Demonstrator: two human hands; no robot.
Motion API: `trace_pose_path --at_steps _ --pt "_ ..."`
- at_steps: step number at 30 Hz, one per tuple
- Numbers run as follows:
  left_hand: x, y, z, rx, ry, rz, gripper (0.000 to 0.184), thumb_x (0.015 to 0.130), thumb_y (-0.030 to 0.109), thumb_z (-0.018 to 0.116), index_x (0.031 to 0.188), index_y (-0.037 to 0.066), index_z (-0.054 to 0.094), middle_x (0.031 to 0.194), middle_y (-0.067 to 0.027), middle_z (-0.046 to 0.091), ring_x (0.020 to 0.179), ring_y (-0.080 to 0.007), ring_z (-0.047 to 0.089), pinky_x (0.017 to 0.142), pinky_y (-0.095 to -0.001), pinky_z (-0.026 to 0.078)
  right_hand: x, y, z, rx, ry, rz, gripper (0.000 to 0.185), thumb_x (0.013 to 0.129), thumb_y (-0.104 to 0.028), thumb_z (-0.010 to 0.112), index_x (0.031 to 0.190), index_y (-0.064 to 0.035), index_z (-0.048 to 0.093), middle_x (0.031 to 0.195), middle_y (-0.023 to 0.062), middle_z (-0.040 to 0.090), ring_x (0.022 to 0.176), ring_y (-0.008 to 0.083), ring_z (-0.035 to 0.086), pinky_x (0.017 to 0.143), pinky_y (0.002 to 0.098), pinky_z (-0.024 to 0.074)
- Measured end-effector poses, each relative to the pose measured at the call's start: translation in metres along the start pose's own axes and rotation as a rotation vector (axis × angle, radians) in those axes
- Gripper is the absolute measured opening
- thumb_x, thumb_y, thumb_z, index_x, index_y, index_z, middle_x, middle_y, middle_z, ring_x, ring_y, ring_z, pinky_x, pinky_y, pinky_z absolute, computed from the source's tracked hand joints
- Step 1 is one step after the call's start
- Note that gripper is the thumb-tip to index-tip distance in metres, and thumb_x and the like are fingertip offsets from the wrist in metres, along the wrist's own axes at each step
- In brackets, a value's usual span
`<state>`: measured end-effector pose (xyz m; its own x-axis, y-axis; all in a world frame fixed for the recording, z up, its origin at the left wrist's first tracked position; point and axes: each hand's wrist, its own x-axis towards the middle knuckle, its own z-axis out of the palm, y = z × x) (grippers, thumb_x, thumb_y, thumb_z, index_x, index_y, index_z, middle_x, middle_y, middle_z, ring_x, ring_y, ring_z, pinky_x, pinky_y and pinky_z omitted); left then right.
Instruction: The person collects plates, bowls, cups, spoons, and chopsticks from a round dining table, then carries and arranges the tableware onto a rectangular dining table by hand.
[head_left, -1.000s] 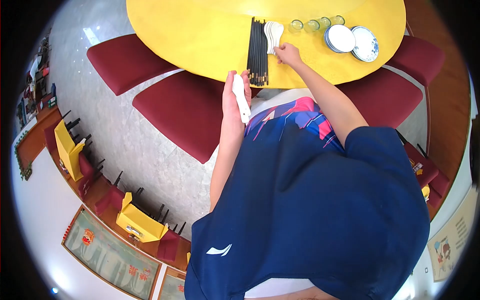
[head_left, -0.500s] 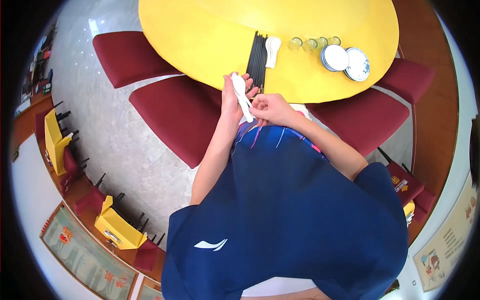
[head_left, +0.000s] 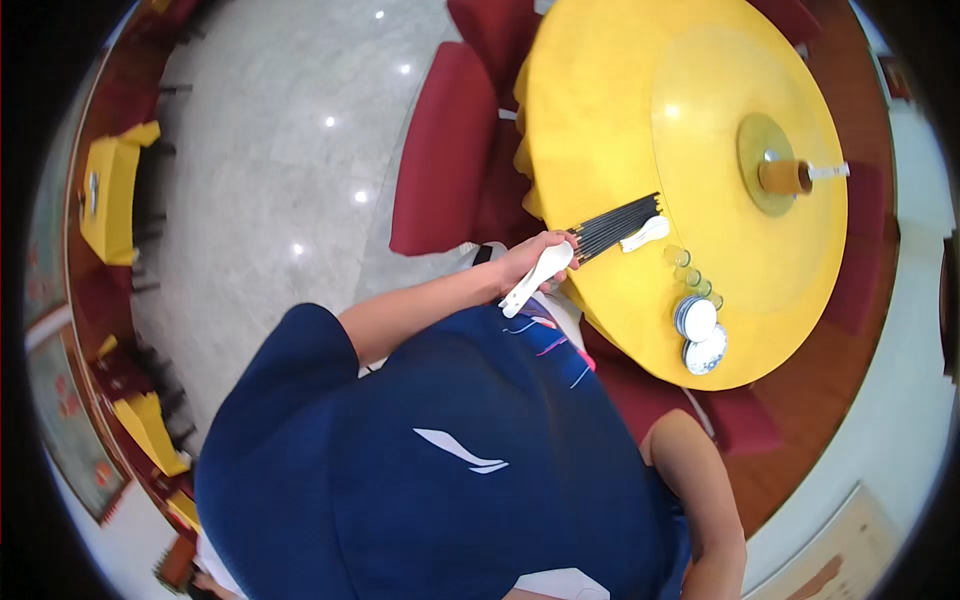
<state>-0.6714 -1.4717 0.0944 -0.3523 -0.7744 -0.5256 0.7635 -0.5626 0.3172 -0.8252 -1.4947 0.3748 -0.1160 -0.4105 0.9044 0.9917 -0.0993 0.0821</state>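
Note:
My left hand [head_left: 527, 262] is closed around white spoons [head_left: 540, 277], nested together with their bowls toward the table, near its edge. My right hand is out of sight; only the right arm shows, hanging at my side. On the yellow round table [head_left: 600, 110] lies a bundle of black chopsticks [head_left: 615, 228], just beyond my left hand. Beside it rest more white spoons [head_left: 646, 233]. Several glasses [head_left: 686, 273] stand in a row, followed by stacked small plates [head_left: 696, 318] and blue-patterned plates [head_left: 706, 352].
A round glass turntable with a brown container [head_left: 785, 177] on a stand is at the table's middle. Dark red chairs [head_left: 440, 150] surround the table. Smaller yellow-covered tables [head_left: 110, 195] are along the far left. A person's arm shows at the bottom left.
The view has turned, so the table now lies to the right. My right hand moved from the table's spoons to those in my left hand, then dropped out of view. My left hand still holds its spoons.

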Motion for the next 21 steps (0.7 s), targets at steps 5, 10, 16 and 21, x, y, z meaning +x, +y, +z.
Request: trace_pose_path --at_steps 5,10,16,21 --pt "-0.057 -0.014 -0.019 -0.009 0.094 0.158 0.024 0.095 0.035 0.045 0.106 0.014 0.051 0.088 -0.0070 0.061 0.065 -0.0102 0.058 0.039 -0.0209 0.045 0.027 0.036 0.020 0.229 -0.218 0.147 0.026 0.092 -0.009 0.044 0.101 0.0040 0.064 0.105 0.0141 0.063 0.102 0.0295 0.058 0.098 0.0415 0.0418" --pt "-0.133 -0.066 -0.042 -0.249 0.363 0.429 0.025 0.096 0.036 0.046 0.110 0.016 0.052 0.091 -0.0068 0.061 0.066 -0.0107 0.057 0.040 -0.0214 0.045 0.037 0.053 0.013 0.600 -0.397 0.184 0.028 0.090 -0.013 0.047 0.105 0.0017 0.065 0.111 0.0128 0.062 0.108 0.0270 0.054 0.102 0.0411 0.0365" --pt "-0.253 -0.194 -0.076 -0.637 0.782 0.870 0.029 0.095 0.038 0.047 0.112 0.015 0.051 0.094 -0.0055 0.059 0.065 -0.0100 0.055 0.039 -0.0205 0.045 0.020 0.089 0.055 0.988 -0.478 -0.024 0.032 0.087 -0.017 0.050 0.109 -0.0011 0.066 0.118 0.0113 0.061 0.116 0.0240 0.050 0.107 0.0405 0.0302" --pt "-0.314 -0.234 -0.105 -0.994 0.763 1.204 0.031 0.094 0.039 0.051 0.114 0.016 0.052 0.097 -0.0051 0.059 0.065 -0.0098 0.056 0.039 -0.0193 0.046 0.013 0.140 0.120 1.174 -0.676 -0.186 0.036 0.085 -0.021 0.053 0.113 -0.0034 0.067 0.123 0.0101 0.060 0.122 0.0215 0.047 0.112 0.0401 0.0250"
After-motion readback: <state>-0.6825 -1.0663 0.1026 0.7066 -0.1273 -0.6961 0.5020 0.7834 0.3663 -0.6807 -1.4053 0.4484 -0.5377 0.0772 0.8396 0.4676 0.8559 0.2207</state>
